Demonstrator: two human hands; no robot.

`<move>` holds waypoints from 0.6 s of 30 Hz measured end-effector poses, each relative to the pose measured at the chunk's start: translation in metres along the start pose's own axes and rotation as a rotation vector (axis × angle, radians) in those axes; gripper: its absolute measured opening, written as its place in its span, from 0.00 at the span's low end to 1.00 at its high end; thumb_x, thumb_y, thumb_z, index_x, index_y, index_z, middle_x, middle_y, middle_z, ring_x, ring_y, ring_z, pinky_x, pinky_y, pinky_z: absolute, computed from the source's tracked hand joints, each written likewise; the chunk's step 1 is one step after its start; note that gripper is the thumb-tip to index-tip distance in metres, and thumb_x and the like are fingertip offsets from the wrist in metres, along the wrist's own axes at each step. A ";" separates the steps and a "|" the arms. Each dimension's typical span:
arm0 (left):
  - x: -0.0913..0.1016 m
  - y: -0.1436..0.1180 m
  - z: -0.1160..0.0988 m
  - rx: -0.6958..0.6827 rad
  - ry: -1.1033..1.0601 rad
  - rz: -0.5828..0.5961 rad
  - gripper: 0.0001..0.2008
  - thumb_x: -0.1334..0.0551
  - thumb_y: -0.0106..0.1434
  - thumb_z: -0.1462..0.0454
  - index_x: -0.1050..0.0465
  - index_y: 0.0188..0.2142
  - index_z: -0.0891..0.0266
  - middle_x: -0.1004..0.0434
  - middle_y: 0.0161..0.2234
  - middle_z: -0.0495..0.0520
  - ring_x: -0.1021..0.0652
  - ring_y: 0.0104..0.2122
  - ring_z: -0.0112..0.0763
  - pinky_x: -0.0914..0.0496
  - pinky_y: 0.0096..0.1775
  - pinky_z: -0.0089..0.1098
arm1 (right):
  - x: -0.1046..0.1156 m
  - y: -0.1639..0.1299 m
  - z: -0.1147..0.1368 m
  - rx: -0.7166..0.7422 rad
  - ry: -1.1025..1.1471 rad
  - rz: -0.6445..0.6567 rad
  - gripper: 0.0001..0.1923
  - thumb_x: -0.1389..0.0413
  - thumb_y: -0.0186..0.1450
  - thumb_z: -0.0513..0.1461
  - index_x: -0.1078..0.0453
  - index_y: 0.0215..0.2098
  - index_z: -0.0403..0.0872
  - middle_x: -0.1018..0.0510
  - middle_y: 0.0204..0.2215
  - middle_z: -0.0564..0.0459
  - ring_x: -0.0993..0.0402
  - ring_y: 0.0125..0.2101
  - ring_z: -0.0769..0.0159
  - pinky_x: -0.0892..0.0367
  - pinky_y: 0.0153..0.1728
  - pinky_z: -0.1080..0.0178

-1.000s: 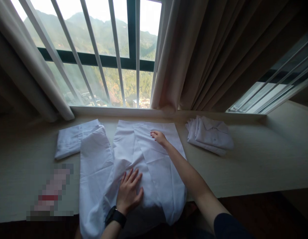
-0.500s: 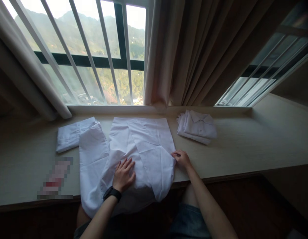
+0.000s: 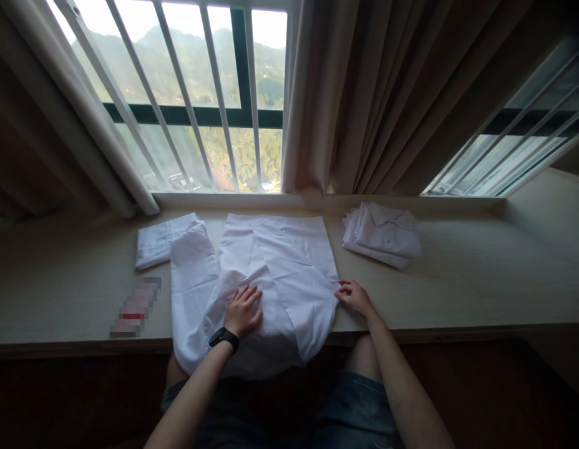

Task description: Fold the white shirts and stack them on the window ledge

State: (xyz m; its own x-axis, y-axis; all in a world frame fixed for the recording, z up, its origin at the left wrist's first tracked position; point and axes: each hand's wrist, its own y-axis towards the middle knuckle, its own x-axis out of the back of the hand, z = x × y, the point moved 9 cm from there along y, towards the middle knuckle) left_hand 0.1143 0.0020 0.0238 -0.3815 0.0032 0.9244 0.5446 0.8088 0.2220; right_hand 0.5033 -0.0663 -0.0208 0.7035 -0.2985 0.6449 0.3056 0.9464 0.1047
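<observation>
A white shirt (image 3: 294,265) lies spread over the ledge, its lower part hanging past the front edge toward my lap. One sleeve (image 3: 192,296) extends down its left side. My left hand (image 3: 243,310), with a dark watch on the wrist, rests flat on the shirt's middle, fingers spread. At the shirt's right edge my right hand (image 3: 355,298) has thumb and fingers closed on the cloth.
A folded white garment (image 3: 153,244) sits at the back left, partly touching the sleeve. Back right is a folded white shirt (image 3: 387,232) with its collar up top. A blurred-out flat item (image 3: 137,305) lies front left. Behind are a barred window (image 3: 200,112) and curtains (image 3: 359,93).
The view has shifted a little, so everything appears further right. Both hands keep nearly the same places on the shirt.
</observation>
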 end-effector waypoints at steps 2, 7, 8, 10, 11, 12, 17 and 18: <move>0.000 -0.001 0.000 0.001 0.001 0.001 0.25 0.42 0.62 0.60 0.28 0.59 0.57 0.32 0.64 0.54 0.36 0.65 0.47 0.46 0.67 0.53 | -0.001 0.002 -0.002 0.000 -0.063 0.013 0.14 0.39 0.57 0.51 0.22 0.26 0.48 0.23 0.48 0.45 0.24 0.46 0.55 0.32 0.52 0.55; -0.001 0.000 0.001 0.003 -0.002 0.002 0.25 0.42 0.62 0.60 0.28 0.59 0.56 0.32 0.64 0.54 0.36 0.66 0.47 0.46 0.67 0.52 | -0.005 -0.006 0.008 0.063 -0.201 -0.102 0.18 0.41 0.61 0.53 0.21 0.35 0.48 0.23 0.46 0.43 0.27 0.48 0.54 0.34 0.54 0.53; -0.001 0.001 0.001 0.004 -0.005 0.003 0.25 0.42 0.62 0.60 0.28 0.59 0.56 0.33 0.64 0.55 0.36 0.66 0.47 0.46 0.67 0.52 | -0.005 -0.009 0.010 0.075 -0.219 -0.127 0.18 0.41 0.61 0.53 0.21 0.36 0.48 0.23 0.47 0.43 0.27 0.49 0.53 0.34 0.55 0.52; -0.001 0.001 0.001 0.004 -0.012 0.006 0.25 0.42 0.62 0.60 0.28 0.59 0.56 0.33 0.64 0.55 0.36 0.66 0.47 0.46 0.67 0.52 | -0.005 -0.016 0.012 0.097 -0.235 -0.178 0.18 0.41 0.62 0.52 0.21 0.37 0.48 0.24 0.48 0.43 0.29 0.51 0.52 0.34 0.55 0.52; 0.000 0.000 0.001 0.004 -0.014 0.007 0.25 0.42 0.62 0.60 0.29 0.59 0.56 0.33 0.64 0.55 0.36 0.66 0.47 0.47 0.67 0.52 | -0.004 -0.020 0.014 0.107 -0.237 -0.208 0.18 0.42 0.63 0.52 0.21 0.37 0.48 0.24 0.48 0.43 0.29 0.51 0.52 0.34 0.56 0.52; 0.000 0.000 0.000 0.004 -0.015 0.006 0.25 0.42 0.62 0.60 0.29 0.59 0.56 0.33 0.64 0.55 0.36 0.66 0.47 0.47 0.67 0.51 | -0.003 -0.023 0.016 0.120 -0.239 -0.234 0.18 0.44 0.64 0.52 0.22 0.38 0.48 0.24 0.48 0.43 0.29 0.51 0.53 0.34 0.56 0.52; 0.005 0.002 0.001 0.023 -0.023 -0.023 0.23 0.40 0.61 0.60 0.27 0.56 0.56 0.29 0.60 0.57 0.33 0.62 0.48 0.43 0.64 0.50 | -0.002 -0.032 0.028 0.159 -0.273 -0.259 0.18 0.45 0.66 0.51 0.22 0.40 0.48 0.24 0.49 0.43 0.29 0.50 0.53 0.34 0.55 0.51; 0.007 0.008 0.003 0.038 -0.031 -0.032 0.21 0.40 0.61 0.60 0.26 0.54 0.56 0.28 0.59 0.58 0.32 0.61 0.48 0.41 0.63 0.50 | -0.002 -0.032 0.030 0.160 -0.272 -0.257 0.18 0.45 0.66 0.51 0.22 0.40 0.48 0.24 0.48 0.43 0.29 0.50 0.53 0.34 0.55 0.51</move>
State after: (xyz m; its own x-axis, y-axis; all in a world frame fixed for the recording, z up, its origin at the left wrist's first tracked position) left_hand 0.1136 0.0102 0.0309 -0.4219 -0.0052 0.9066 0.5031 0.8306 0.2389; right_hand 0.4728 -0.0925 -0.0033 0.4156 -0.5045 0.7568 0.3304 0.8590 0.3911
